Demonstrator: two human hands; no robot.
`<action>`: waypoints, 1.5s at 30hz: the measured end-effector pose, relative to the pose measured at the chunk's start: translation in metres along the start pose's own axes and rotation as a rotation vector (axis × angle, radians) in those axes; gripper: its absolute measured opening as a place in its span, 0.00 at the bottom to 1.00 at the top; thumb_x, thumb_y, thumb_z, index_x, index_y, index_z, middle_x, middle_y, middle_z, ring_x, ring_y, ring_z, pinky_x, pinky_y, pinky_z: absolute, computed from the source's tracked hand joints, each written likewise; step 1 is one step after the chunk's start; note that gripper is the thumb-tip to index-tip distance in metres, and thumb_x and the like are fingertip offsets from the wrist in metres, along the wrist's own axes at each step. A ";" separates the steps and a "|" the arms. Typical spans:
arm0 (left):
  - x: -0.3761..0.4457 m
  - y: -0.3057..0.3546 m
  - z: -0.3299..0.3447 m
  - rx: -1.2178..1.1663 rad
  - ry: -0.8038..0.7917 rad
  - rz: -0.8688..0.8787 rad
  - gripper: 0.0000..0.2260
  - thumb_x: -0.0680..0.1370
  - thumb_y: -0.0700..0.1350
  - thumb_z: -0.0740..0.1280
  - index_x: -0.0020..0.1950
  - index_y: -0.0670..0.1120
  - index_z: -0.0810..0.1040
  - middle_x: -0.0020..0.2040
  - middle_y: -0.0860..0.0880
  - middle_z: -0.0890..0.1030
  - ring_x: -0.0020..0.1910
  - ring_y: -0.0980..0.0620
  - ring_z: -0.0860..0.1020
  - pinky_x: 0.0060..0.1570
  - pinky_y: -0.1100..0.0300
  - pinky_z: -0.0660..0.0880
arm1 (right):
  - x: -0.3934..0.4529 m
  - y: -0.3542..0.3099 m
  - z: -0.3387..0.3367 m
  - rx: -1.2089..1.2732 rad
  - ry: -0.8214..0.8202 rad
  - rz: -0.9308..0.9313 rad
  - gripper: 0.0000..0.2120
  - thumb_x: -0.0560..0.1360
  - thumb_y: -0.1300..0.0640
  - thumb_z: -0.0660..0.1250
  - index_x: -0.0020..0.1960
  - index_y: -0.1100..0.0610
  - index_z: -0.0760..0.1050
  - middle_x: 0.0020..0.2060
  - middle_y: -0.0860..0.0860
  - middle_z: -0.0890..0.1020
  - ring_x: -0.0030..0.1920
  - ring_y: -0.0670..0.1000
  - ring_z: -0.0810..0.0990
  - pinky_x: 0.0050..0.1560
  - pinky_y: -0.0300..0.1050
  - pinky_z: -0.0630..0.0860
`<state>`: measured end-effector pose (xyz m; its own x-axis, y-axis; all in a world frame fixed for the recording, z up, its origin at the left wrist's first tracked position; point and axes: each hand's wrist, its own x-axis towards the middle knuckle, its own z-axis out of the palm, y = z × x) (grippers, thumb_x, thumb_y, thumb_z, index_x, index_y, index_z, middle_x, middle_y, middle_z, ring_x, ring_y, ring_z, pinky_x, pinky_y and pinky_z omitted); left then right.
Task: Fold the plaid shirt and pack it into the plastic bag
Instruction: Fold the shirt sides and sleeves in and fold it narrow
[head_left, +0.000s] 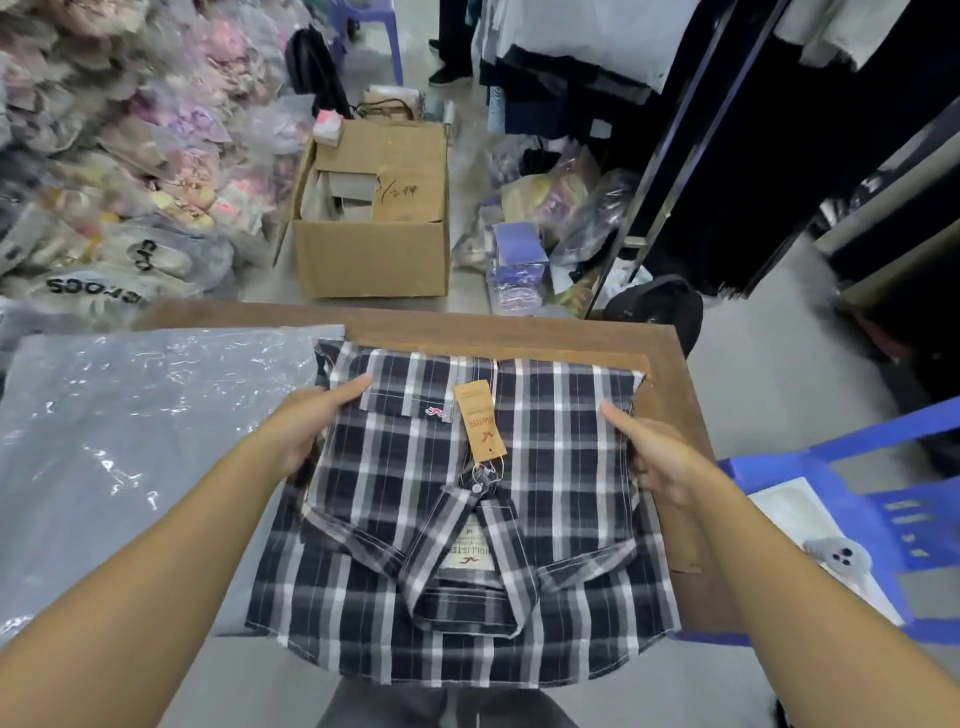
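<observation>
Shirt (467, 519) folded, soft, limp; left hand (306, 431), right hand (660, 462) grip side edges, fingers curled under; plastic bag (130, 441) slippery, beside on desk (670, 415).

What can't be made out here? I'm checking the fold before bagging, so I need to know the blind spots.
Head view:
- Fingertips of left hand and right hand: tucked under the plaid shirt edges.
- Shirt's sleeves and back: folded underneath.
- Paper tag: print too small.
- Plastic bag: opening not discernible; left edge cut off.
</observation>
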<state>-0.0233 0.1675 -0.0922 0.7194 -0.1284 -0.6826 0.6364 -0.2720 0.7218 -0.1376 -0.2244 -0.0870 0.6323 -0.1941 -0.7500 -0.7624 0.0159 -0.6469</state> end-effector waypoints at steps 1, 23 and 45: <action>0.008 0.000 0.001 -0.013 0.013 0.015 0.50 0.63 0.70 0.75 0.77 0.48 0.64 0.78 0.47 0.66 0.77 0.43 0.63 0.75 0.39 0.56 | 0.007 0.000 0.000 0.025 0.019 -0.036 0.52 0.57 0.28 0.78 0.74 0.51 0.69 0.69 0.51 0.78 0.65 0.55 0.79 0.67 0.61 0.74; 0.054 0.068 0.019 0.141 0.077 0.063 0.31 0.75 0.54 0.73 0.72 0.41 0.69 0.71 0.43 0.74 0.68 0.42 0.73 0.68 0.46 0.71 | 0.065 -0.050 -0.030 0.002 0.103 -0.078 0.51 0.54 0.38 0.84 0.72 0.53 0.70 0.66 0.50 0.79 0.64 0.56 0.79 0.64 0.61 0.75; 0.024 0.027 0.003 0.294 0.135 -0.071 0.23 0.78 0.56 0.70 0.59 0.36 0.77 0.53 0.45 0.78 0.50 0.46 0.78 0.45 0.53 0.81 | 0.038 -0.024 -0.022 -0.131 0.153 -0.072 0.07 0.79 0.54 0.70 0.54 0.56 0.79 0.47 0.53 0.87 0.44 0.53 0.86 0.42 0.47 0.79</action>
<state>0.0104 0.1544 -0.0900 0.7189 0.0234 -0.6947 0.5930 -0.5420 0.5954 -0.0983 -0.2540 -0.0971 0.6651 -0.3366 -0.6666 -0.7338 -0.1287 -0.6671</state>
